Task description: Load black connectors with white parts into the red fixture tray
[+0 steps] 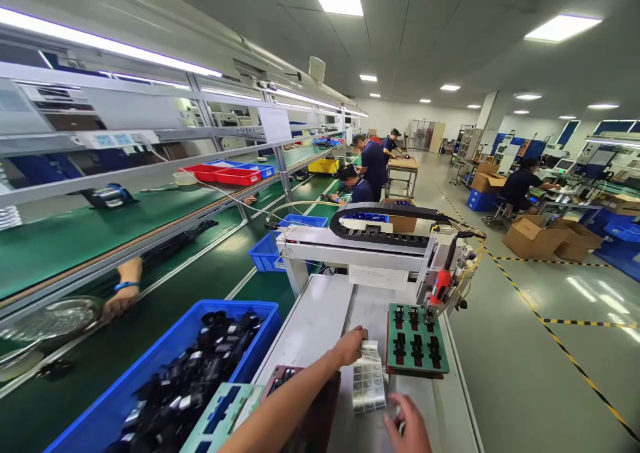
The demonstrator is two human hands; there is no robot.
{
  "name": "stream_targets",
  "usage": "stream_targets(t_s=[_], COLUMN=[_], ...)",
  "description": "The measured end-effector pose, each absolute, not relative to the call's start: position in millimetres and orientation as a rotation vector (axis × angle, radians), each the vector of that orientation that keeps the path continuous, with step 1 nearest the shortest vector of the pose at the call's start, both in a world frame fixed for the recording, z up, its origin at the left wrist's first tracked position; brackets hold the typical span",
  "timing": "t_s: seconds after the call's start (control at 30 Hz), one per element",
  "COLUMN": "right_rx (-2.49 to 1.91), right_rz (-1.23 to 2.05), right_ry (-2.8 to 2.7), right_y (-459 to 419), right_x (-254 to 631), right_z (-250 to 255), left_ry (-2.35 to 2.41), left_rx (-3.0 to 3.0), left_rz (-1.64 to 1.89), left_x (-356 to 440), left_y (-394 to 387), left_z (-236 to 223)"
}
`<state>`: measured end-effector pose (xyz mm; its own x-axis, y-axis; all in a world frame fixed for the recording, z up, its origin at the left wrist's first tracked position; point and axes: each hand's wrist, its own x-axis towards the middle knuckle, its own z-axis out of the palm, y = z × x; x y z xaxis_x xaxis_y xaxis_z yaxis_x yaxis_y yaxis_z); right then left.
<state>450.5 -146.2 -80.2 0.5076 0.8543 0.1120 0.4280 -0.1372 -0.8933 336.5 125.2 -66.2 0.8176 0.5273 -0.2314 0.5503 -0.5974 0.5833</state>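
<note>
My left hand (351, 347) reaches out over the white machine bed (320, 309), its fingers closed on the upper end of a silvery strip of labels (369, 379) marked off in small rectangles. Below the strip's lower right edge is my right hand (411, 426), fingers apart and slightly curled, holding nothing. To the right of the strip lies a green fixture plate (393, 336) with several black parts seated in it. My left forearm partly covers a dark red fixture (327, 399) and, beside it, a light green fixture (210, 421).
A blue bin (165, 346) full of black parts stands at left. Above the green plate hangs a red screwdriver unit (441, 286) on a gantry (350, 249). Across the green conveyor (200, 313) rests another person's hand (121, 299). Co-workers (373, 163) are farther back.
</note>
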Motion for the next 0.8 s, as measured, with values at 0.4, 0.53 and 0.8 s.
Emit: stream_targets(t_s=[0.4, 0.53, 0.8], right_rx=[-1.637, -1.631, -1.626], right_rz=[0.552, 0.531, 0.382], right_ry=[-1.183, -1.188, -1.369], right_y=[-71, -75, -79], right_x=[480, 482, 488], right_z=[-53, -51, -33], left_ry=[0.604, 0.598, 0.648], left_rx=[2.050, 1.979, 1.934], left_rz=[0.422, 0.561, 0.563], left_x=[301, 303, 308], left_y=[70, 63, 53], left_z=[-20, -15, -13])
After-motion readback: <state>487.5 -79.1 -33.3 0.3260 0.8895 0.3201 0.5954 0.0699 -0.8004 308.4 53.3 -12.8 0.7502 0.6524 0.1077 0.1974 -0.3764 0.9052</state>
